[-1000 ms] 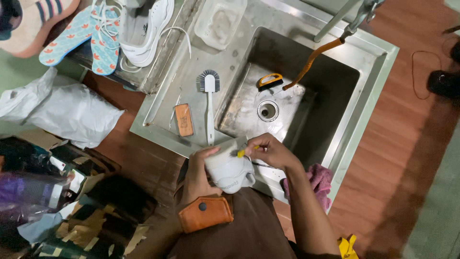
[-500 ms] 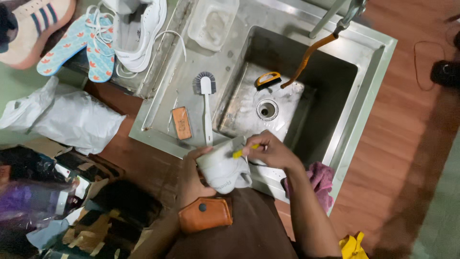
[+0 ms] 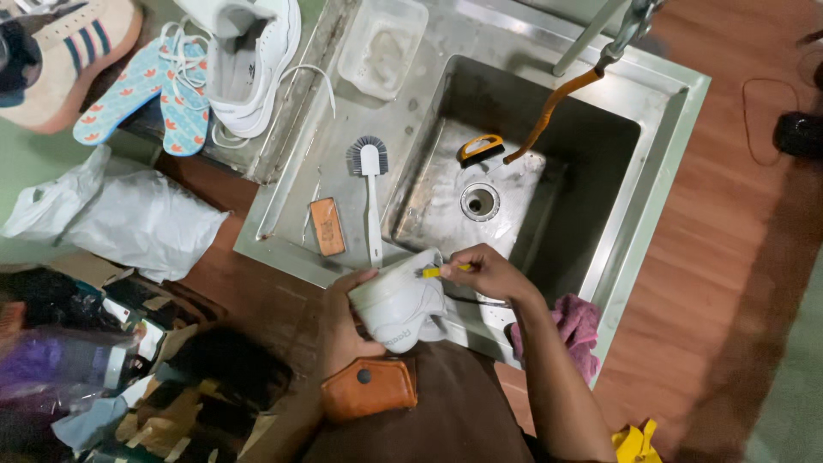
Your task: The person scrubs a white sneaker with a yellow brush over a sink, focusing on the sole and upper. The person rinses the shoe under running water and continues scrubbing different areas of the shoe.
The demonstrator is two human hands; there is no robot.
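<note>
A white shoe [image 3: 400,307] is gripped by the left hand [image 3: 347,321] and is being scrubbed with a small yellow brush [image 3: 437,271] pinched in the right hand [image 3: 484,273], while another white shoe [image 3: 249,60] waits well beyond both hands, so the cleaning appears midway.

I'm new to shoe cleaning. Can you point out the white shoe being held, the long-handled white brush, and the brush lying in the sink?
White shoe [image 3: 399,307], head view, side panel.
Long-handled white brush [image 3: 374,210], head view, mid-handle.
Sink brush [image 3: 480,148], head view, orange handle.

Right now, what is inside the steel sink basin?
In the sink basin lie a black scrub brush with an orange handle, the end of an orange hose and the round drain. The right hand and white shoe cover the basin's near edge.
</note>
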